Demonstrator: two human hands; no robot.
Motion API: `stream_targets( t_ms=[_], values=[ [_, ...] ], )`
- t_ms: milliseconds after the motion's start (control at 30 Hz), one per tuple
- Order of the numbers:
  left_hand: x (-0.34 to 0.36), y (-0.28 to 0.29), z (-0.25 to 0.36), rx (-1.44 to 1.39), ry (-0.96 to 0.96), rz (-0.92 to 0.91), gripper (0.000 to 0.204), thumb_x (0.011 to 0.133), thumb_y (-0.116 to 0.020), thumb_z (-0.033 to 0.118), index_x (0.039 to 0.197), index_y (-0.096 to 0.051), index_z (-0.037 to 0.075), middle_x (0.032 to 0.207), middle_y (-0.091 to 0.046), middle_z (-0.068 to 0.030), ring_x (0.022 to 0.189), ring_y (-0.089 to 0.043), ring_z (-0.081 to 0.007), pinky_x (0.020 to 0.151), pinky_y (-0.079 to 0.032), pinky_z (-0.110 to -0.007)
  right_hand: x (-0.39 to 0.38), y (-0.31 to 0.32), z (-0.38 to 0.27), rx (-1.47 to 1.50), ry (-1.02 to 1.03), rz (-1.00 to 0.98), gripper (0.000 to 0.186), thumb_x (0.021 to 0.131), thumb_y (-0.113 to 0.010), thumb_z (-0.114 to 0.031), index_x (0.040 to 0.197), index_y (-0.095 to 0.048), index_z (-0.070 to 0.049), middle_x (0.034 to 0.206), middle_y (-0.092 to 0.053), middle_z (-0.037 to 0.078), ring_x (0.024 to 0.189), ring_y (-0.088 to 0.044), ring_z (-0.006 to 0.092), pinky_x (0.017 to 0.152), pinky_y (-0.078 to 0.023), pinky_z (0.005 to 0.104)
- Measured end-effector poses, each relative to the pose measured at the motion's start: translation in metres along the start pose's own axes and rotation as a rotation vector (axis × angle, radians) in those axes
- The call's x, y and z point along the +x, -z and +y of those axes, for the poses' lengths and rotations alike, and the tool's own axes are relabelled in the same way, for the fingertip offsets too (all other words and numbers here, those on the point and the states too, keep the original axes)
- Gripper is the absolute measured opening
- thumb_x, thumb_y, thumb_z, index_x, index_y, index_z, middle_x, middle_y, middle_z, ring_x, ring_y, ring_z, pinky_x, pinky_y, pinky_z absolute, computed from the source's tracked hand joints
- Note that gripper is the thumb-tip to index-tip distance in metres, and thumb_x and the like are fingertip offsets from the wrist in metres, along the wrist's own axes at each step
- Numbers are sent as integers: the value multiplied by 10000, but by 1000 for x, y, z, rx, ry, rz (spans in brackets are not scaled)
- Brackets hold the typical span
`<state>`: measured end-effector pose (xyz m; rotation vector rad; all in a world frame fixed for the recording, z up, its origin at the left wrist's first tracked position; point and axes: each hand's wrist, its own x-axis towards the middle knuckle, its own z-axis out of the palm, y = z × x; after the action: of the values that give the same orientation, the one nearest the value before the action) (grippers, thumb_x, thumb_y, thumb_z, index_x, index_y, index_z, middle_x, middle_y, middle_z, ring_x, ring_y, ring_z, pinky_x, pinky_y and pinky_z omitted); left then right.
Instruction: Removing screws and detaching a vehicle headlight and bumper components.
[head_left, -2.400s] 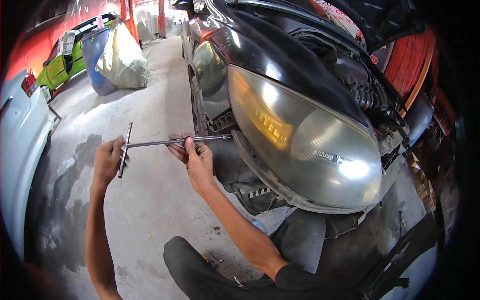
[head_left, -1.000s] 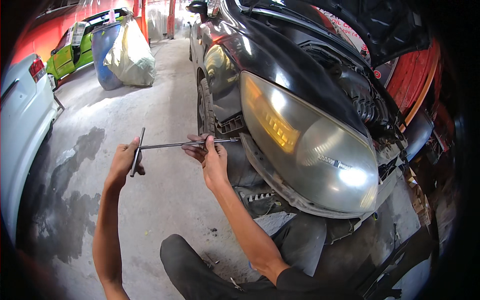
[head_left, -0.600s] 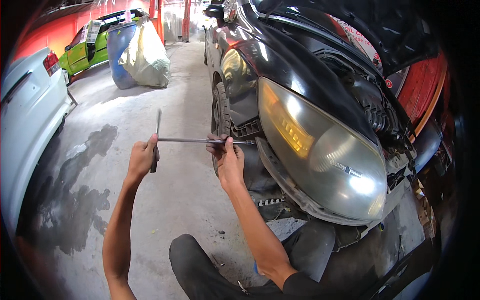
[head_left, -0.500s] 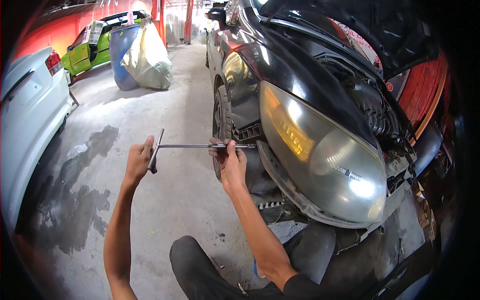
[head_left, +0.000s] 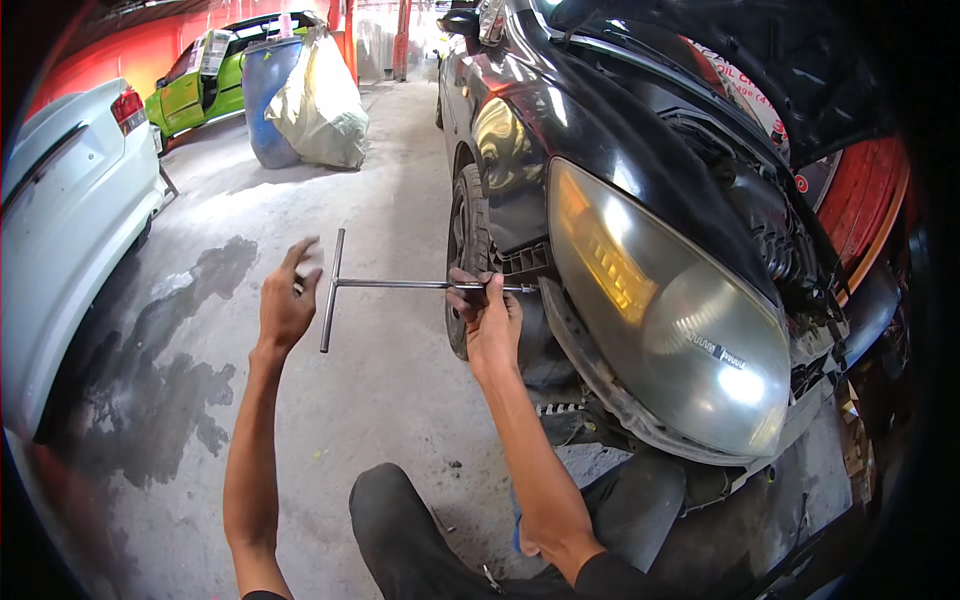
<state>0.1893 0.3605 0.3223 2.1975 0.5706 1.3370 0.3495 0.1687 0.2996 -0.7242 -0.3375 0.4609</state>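
Observation:
A metal T-handle wrench point(head_left: 390, 284) lies level in front of me, its crossbar upright at the left end. My right hand point(head_left: 492, 328) is closed round the shaft near the far end, thumb on top. The shaft's tip meets the edge below the headlight point(head_left: 665, 310) of a black car; what it engages is too small to make out. Just left of the crossbar, my left hand point(head_left: 288, 305) is off the handle, its fingers apart, half curled and slightly blurred.
The black car's front wheel point(head_left: 466, 250) stands behind my right hand, and its bonnet is raised. A white car point(head_left: 75, 220) is parked at the left. Farther back are a blue barrel point(head_left: 268, 110), a pale sack point(head_left: 325, 105) and a green car point(head_left: 185, 100).
My left hand has let go of the wrench's crossbar and moved slightly away from it. The crossbar has turned a little. My right hand keeps its hold, while the whole view has shifted slightly.

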Motion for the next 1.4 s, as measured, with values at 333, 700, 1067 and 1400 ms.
stream_targets(
  t_ms=[333,700,1067,1400],
  values=[
    [-3,-3,-26,-185,323,-282,498,993,-456,322,676,-605,-32,583,-590,-87,454,-513,-144,462,-443,-311,6,7,6,59,3,-1,302,1010,-402,-293,948,-485,-9,1022,-630,222,768,-660,250,792,-586,372],
    [-1,-2,-12,81,-321,-177,174,881,-586,90,749,-634,-12,652,-552,-124,693,-489,-173,643,-415,-324,2,8,-1,54,14,0,324,1015,-381,-319,1014,-481,-11,1053,-626,225,744,-648,241,741,-584,377],
    [-18,-13,-3,-388,16,-57,426,972,-488,196,606,-482,-22,609,-538,-54,509,-512,-130,508,-449,-264,-1,16,-1,48,34,4,368,1011,-370,-344,1053,-484,3,1112,-602,257,803,-656,240,784,-585,381],
    [-16,0,-12,-463,205,-222,313,888,-541,40,1197,-525,-11,883,-670,-116,631,-560,-104,523,-480,-253,1,20,7,-30,71,18,291,993,-458,-269,1029,-487,18,1050,-624,225,789,-654,237,760,-587,361]
  ],
)
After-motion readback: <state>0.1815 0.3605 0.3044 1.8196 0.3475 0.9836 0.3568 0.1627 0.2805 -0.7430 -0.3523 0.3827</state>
